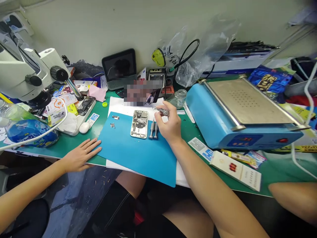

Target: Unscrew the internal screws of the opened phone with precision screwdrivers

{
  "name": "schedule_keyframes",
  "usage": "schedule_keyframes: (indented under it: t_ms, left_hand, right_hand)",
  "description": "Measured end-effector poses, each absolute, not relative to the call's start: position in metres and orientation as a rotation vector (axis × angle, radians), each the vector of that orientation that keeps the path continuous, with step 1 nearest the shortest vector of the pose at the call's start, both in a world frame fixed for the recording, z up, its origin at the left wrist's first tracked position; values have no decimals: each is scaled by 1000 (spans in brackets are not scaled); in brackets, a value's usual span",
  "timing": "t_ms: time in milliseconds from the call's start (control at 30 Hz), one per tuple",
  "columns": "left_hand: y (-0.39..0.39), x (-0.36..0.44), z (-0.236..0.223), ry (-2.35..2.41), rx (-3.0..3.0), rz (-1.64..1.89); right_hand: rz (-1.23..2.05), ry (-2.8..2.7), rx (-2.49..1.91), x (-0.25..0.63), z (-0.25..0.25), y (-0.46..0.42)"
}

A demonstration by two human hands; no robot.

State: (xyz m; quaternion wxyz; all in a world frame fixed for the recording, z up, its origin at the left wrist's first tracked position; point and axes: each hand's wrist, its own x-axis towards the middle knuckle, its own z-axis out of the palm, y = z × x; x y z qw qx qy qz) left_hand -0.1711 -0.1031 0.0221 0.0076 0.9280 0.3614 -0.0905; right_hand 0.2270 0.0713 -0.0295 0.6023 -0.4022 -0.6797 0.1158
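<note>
My left hand (81, 154) lies flat at the left edge of the blue mat (138, 158), fingers stretched out and a ring on one of them. Above the mat's upper right part, my right hand (170, 123) pinches a small grey screwdriver (162, 111). Just left of that hand, two more screwdrivers (152, 129) rest side by side. Beside them lies an opened phone (139, 124) with its inner parts showing. Small loose phone parts (113, 125) sit on the mat's upper left.
A blue heating machine (210, 115) with a metal plate stands on the right. At left is a microscope (37, 76), with a blue bottle (32, 132) below it. A glass jar (180, 97) and a dark-screened device (119, 68) stand behind. A white box (236, 170) lies front right.
</note>
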Motion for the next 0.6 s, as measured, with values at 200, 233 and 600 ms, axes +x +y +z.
schedule_keyframes:
  t_ms: [200,233,600]
  left_hand:
    - [-111,-174,22,1125,2953,-208]
    - [-112,-171,21,1124,3000,-114]
    - [-54,-25,26,496,3211,22]
  right_hand:
    - [401,-1558,-901,226,-28,63]
    - [410,-1548,-911,226,-28,62]
    - [151,-1779,-1088,234,-15,62]
